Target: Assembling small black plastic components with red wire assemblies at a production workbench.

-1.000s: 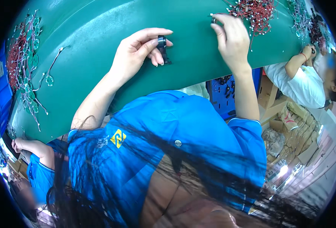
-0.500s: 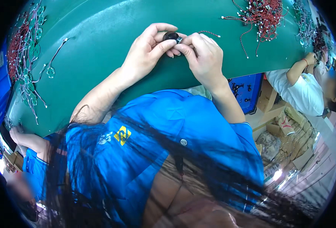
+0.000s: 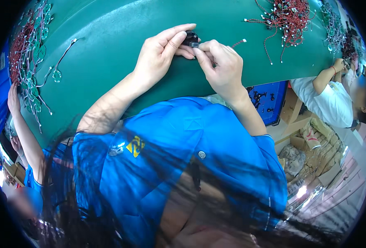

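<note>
Left hand, head view: the left hand is closed around a small black part, thumb on the near side, the other fingers behind and below it.
Right hand: the right hand has its thumb and forefinger bent together at the part's grey end, touching it; whether they grip it or only press on it, I cannot tell.
Black part: it sits between the two hands, lifted above the green counter.
Red wire: a short twisted wire with a white plug comes out from behind the right hand; its other end is hidden.
Right side of counter: a tangled pile of red wires lies beyond the right hand, well apart from it.
Left side of counter: a heap of wired green discs, with one disc lying loose beside it; another worker's hand rests at the heap's edge.
Slip risk: the part is small and smooth-looking, so a sideways push from the right fingertips could twist it out of the left hand.
Wire risk: if the wire is fixed at its hidden end, a pinch or tug there could strain it.
</note>
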The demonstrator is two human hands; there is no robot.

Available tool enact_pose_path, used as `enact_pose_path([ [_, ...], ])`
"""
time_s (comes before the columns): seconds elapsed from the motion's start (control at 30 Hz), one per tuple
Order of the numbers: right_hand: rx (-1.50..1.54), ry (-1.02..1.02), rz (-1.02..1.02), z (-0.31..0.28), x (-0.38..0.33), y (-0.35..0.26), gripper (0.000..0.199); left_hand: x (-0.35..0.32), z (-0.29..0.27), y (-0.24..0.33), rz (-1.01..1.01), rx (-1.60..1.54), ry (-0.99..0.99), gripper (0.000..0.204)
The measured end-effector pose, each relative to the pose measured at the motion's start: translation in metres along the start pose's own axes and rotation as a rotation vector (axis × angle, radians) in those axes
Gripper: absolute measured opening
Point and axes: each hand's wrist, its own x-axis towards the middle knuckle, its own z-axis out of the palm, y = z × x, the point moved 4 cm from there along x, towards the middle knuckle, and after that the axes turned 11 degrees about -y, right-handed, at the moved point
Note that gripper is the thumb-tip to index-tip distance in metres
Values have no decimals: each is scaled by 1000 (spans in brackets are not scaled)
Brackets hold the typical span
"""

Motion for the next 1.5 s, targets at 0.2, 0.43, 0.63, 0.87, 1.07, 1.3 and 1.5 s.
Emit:
enact_pose_path([
  [0.2,297,-98,238,4,-6,5,9,-1,0,-3,-98,169,-58,30],
  [0.43,344,-156,275,7,-9,12,11,-2,5,-2,22,288,-49,29],
  [0.63,283,-206,256,4,-10,7,6,-1,4,-3,51,304,-55,29],
  [0.87,204,-129,238,1,-9,-1,14,-2,5,2,-26,304,-85,31],
  [1.07,77,-170,234,-1,-8,-2,14,-4,1,4,16,169,-66,26],
  [1.3,51,54,87,6,-7,4,12,-3,-1,8,-6,-3,-83,24],
  [1.5,246,-161,335,-11,-29,15,21,0,16,0,-8,-201,-175,27],
])
